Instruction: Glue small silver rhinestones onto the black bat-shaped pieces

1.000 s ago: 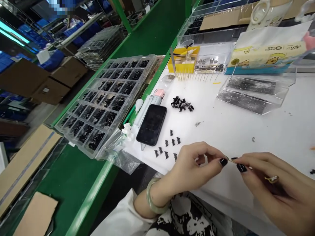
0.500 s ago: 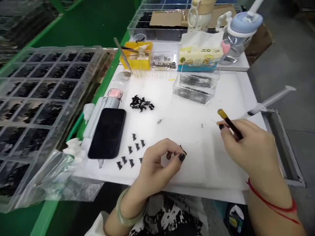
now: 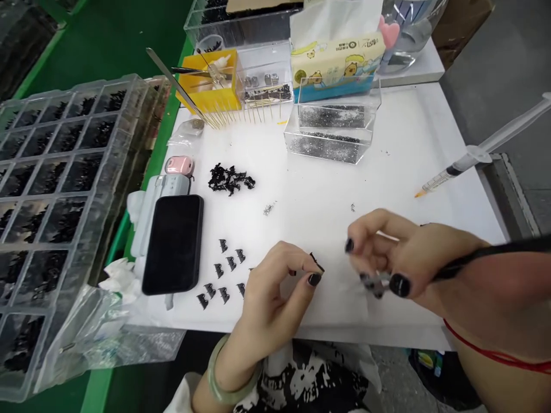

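Note:
My left hand point(image 3: 275, 292) pinches a small black part point(image 3: 317, 263) between thumb and fingertips above the white table point(image 3: 400, 178). Just right of it, my right hand point(image 3: 400, 267) grips a thin dark stick-like tool point(image 3: 486, 255) whose handle runs off to the right; its fingertips are blurred by motion. Several small black parts point(image 3: 221, 275) lie in rows left of my left hand. Farther back is a loose pile of black parts point(image 3: 230, 178).
A black phone point(image 3: 173, 244) lies by the table's left edge, next to a clear compartment tray of black parts point(image 3: 47, 189). A syringe point(image 3: 473, 158) lies at right. Clear acrylic box point(image 3: 331, 135), yellow bin point(image 3: 213, 83) and tissue pack point(image 3: 336, 60) stand at the back.
My right hand came back from the right toward my left hand, swinging the tool's handle from upright to pointing right. My left hand kept its pinch. The view shifted down and left.

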### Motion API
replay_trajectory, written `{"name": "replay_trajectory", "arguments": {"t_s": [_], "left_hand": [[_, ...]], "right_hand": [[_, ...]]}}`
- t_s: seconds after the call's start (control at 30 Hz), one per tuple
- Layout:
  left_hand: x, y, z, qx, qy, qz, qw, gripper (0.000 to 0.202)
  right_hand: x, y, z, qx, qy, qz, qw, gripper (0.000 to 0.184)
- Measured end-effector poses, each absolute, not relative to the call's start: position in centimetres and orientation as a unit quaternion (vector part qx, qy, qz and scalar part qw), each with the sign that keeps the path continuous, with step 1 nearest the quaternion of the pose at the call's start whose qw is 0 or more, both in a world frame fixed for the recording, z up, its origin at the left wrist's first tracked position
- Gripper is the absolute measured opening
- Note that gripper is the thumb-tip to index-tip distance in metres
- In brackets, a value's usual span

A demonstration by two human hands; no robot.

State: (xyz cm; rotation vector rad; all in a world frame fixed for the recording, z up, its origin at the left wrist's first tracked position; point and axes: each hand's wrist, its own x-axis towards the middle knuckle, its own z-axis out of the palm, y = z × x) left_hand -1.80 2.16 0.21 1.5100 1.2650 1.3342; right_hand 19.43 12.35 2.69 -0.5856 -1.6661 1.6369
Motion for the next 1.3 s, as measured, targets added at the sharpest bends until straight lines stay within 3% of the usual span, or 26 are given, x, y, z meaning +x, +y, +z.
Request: {"name": "replay_trajectory", "arguments": {"t_s": [0.1,0.23,0.33,0.53,1.3], "left_hand": [[-1.8,2.2,0.4,0.598,0.487,0.523,0.364,0.015],[-1.8,2.2,0.3,0.607,0.482,0.522,0.357,0.015],[-1.9,2.1,0.2,0.611,0.483,0.522,0.348,0.016],[-1.8,2.0,0.1,0.609,0.489,0.529,0.333,0.016],[-1.8,1.8,0.1,0.595,0.503,0.524,0.345,0.018]], "right_hand": [[18.7,11.8,2.3,-0.175,-0.527,0.765,0.326,0.045],[17.8,11.3,3.3,-0.221,-0.484,0.794,0.294,0.003],[17.4,11.0,3.7,-0.271,-0.545,0.726,0.321,0.016],[17.6,10.7,3.6,-0.3,-0.693,0.55,0.356,0.017],[17.3,10.7,3.3,-0.276,-0.722,0.526,0.355,0.018]]}}
